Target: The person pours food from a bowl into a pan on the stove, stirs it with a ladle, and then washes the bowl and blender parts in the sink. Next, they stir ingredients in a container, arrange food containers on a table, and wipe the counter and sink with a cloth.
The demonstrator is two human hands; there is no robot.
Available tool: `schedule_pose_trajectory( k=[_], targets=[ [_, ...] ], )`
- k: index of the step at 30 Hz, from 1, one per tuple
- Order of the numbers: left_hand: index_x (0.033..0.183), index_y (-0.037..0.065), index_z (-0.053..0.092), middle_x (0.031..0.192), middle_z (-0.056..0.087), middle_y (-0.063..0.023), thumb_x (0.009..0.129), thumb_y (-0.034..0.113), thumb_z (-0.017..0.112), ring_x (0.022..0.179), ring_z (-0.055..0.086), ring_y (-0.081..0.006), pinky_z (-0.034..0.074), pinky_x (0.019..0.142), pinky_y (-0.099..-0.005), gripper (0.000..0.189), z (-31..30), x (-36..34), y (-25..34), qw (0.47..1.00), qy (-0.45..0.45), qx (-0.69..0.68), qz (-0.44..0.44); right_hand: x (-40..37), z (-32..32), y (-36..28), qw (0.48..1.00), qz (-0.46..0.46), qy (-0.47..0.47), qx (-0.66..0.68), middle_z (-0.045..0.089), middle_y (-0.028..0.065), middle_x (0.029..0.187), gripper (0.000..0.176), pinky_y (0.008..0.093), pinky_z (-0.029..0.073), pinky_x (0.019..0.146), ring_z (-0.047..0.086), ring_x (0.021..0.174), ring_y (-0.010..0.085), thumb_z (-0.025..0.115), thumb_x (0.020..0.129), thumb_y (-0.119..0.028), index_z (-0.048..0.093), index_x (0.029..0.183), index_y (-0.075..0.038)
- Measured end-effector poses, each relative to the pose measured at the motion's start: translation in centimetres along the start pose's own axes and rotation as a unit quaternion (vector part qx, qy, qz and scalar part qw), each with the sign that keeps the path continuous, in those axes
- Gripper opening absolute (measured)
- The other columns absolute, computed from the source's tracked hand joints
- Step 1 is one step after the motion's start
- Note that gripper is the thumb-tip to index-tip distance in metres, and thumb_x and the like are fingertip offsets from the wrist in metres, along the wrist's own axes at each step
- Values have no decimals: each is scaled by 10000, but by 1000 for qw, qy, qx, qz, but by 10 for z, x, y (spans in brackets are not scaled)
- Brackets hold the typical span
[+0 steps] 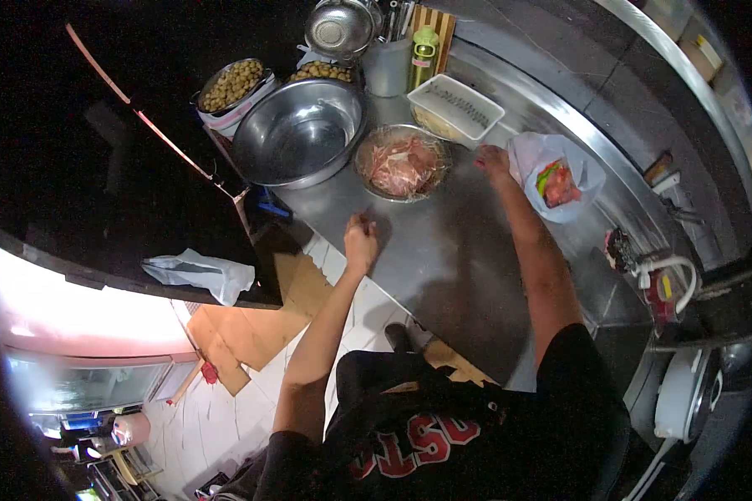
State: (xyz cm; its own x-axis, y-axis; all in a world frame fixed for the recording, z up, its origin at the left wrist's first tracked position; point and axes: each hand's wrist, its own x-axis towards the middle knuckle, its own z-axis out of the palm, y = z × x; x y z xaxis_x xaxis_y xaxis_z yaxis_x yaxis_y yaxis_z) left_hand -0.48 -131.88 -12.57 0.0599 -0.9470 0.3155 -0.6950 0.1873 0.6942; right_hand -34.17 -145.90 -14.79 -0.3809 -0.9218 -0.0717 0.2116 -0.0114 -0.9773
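Note:
My left hand [360, 243] is over the counter's front edge, its fingers curled in; whether anything is inside them is hidden. Past it sits a round metal bowl [362, 171] of raw sliced meat [404, 164] under clear plastic film. My right hand [493, 161] is between that bowl and a white plastic bag [589, 167], its fingers bent together; I cannot make out anything in them. Red and green pieces [558, 185], perhaps vegetables, lie in the bag. Just behind the right hand stands a white rectangular container [486, 127] with a slotted dark pattern.
A large steel basin [297, 138] stands left of the meat, near bowls of small potatoes [231, 86]. At the back are a colander [340, 29], a green bottle [423, 63] and a utensil holder [387, 71]. A white pan [681, 397] lies at right.

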Motion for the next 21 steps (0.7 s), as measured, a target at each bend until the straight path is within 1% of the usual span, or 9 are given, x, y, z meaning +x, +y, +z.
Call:
schedule_pose_trajectory(
  k=[1, 3, 4, 6, 9, 13, 16, 19, 21],
  targets=[
    [1035, -37, 485, 880, 579, -182, 780, 91, 524, 801, 574, -331, 435, 727, -368, 288, 14, 10, 2, 1000, 0, 4, -4, 14, 1, 3, 1000, 4, -3, 1, 559, 102, 793, 224, 310, 490, 481, 557, 545, 195, 558, 797, -189, 519, 882, 15],
    [1077, -32, 445, 904, 574, -202, 778, 129, 536, 823, 564, -351, 427, 745, -382, 351, 37, 28, 4, 988, 12, -81, -133, 38, 4, 10, 988, 106, 21, -110, 542, 107, 737, 247, 335, 494, 480, 540, 522, 210, 576, 782, -205, 516, 849, 25],
    [1077, -32, 445, 904, 574, -202, 778, 129, 536, 823, 564, -351, 427, 745, -382, 351, 52, 36, -8, 987, 14, -79, -136, 41, 8, 9, 988, 108, 18, -110, 542, 107, 737, 247, 335, 494, 480, 540, 522, 210, 576, 782, -205, 516, 849, 25],
    [1139, -48, 370, 913, 570, -226, 766, 157, 563, 843, 562, -351, 426, 750, -375, 467, 72, 49, -18, 962, 15, -147, -229, 41, 11, 12, 993, 113, 21, 29, 530, 139, 830, 268, 358, 524, 583, 562, 665, 242, 548, 788, -161, 493, 926, 62],
    [1180, -54, 306, 930, 561, -236, 750, 188, 588, 868, 561, -339, 423, 760, -369, 568, 86, 60, -25, 952, 22, -185, -241, 52, 13, 14, 986, 144, 6, 88, 534, 143, 821, 269, 380, 529, 628, 563, 676, 251, 549, 784, -165, 487, 914, 62],
    [1187, -33, 290, 963, 551, -233, 734, 214, 607, 871, 562, -335, 420, 772, -365, 606, 104, 62, -36, 953, 76, -191, -221, 63, 9, 8, 991, 122, -21, 57, 535, 142, 815, 262, 383, 530, 645, 566, 690, 254, 554, 778, -168, 481, 901, 52],
    [1183, 5, 276, 987, 531, -245, 735, 155, 599, 838, 572, -328, 450, 725, -364, 572, 90, 62, -14, 972, 99, -93, -190, 56, 11, -5, 980, 103, -51, 164, 535, 128, 790, 233, 365, 524, 611, 564, 674, 248, 560, 771, -172, 494, 863, 32],
    [1201, 9, 207, 949, 530, -234, 742, 73, 570, 782, 582, -289, 489, 618, -354, 588, 80, 62, -1, 945, 41, -223, -237, 74, 9, -2, 976, 170, -32, 129, 542, 118, 795, 210, 332, 516, 616, 567, 723, 229, 563, 762, -151, 504, 862, 23],
    [1193, 23, 167, 905, 524, -201, 747, 3, 533, 745, 581, -248, 511, 537, -331, 577, 79, 61, 5, 902, 20, -329, -280, 94, 1, 16, 961, 157, -95, 207, 553, 98, 795, 159, 305, 503, 624, 566, 726, 209, 561, 737, -108, 518, 846, -1]
  ],
)
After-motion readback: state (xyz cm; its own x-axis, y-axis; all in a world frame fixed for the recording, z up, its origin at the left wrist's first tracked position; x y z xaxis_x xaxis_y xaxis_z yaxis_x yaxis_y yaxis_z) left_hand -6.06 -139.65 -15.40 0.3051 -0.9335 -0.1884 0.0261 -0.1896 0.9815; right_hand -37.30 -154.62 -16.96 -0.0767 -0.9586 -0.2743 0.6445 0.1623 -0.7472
